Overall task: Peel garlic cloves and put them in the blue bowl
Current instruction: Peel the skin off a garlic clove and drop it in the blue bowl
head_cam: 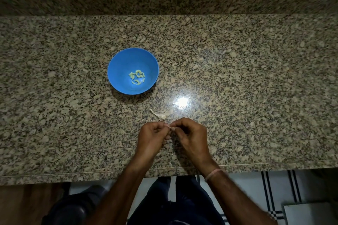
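Observation:
A blue bowl (117, 71) stands on the granite counter, left of centre, with several pale peeled garlic cloves (137, 77) in its bottom. Nearer the front edge, my left hand (152, 138) and my right hand (190, 136) meet, fingertips together, pinching one small garlic clove (167, 126) between them. Most of that clove is hidden by the fingers. Just beyond the hands a garlic piece with a papery stalk (160, 116) lies on the counter.
The speckled granite counter (256, 78) runs the full width, with a raised granite strip and a wooden wall behind. A bright light glare sits right of the bowl. Small skin scraps (171, 154) lie near the front edge. Below are my legs and a tiled floor.

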Motion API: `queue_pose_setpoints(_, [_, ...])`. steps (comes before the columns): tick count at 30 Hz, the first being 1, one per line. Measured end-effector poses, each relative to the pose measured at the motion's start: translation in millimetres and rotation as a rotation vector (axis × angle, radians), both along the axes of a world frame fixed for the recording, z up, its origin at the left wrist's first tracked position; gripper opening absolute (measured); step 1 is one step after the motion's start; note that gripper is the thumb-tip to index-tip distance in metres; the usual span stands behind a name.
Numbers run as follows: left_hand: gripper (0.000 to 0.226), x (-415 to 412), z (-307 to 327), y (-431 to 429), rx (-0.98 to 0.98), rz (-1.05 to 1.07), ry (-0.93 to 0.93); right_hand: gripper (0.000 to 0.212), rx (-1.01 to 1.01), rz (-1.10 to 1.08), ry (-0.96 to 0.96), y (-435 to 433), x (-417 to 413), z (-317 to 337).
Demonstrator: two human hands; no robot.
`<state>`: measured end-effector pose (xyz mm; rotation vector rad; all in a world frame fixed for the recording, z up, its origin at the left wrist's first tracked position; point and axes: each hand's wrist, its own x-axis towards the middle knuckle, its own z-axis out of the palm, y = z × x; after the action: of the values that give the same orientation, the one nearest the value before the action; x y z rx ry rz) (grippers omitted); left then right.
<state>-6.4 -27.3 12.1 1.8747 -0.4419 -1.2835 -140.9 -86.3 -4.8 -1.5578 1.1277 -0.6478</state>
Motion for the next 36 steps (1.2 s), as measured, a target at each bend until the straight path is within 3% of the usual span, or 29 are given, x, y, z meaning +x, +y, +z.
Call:
queue_pose_setpoints(9, [0.017, -8, -6, 3, 0.012, 0.169, 0.196, 0.018, 0.005, -0.040, -0.033, 7, 3, 0])
queue_pose_setpoints(12, [0.018, -9, -5, 3, -0.007, 0.176, 0.214, 0.011, 0.259, -0.102, -0.172, 6, 5, 5])
queue_pose_setpoints(16, [0.020, -12, -3, -1, -0.013, 0.120, 0.099, 0.009, 0.738, -0.235, -0.440, 8, 10, 5])
queue_pose_setpoints(19, [0.023, -11, -4, 2, -0.014, 0.052, 0.005, 0.009, 0.874, -0.273, -0.505, 5, 10, 4])
queue_pose_setpoints(24, [0.024, -12, -7, 7, -0.012, -0.004, -0.243, 0.005, 0.827, -0.230, -0.419, 0, 8, 5])
queue_pose_setpoints(26, [0.007, -11, -3, 7, -0.112, 0.024, -0.247, 0.008, 0.804, -0.210, -0.374, 0, 7, 6])
queue_pose_setpoints(29, [0.012, -10, 3, 7, -0.226, 0.008, -0.220, 0.012, 0.788, -0.192, -0.334, 0, 7, 8])
queue_pose_setpoints(36, [0.014, -11, 2, 3, -0.193, 0.074, -0.260, 0.008, 0.738, -0.198, -0.348, 3, 6, 12])
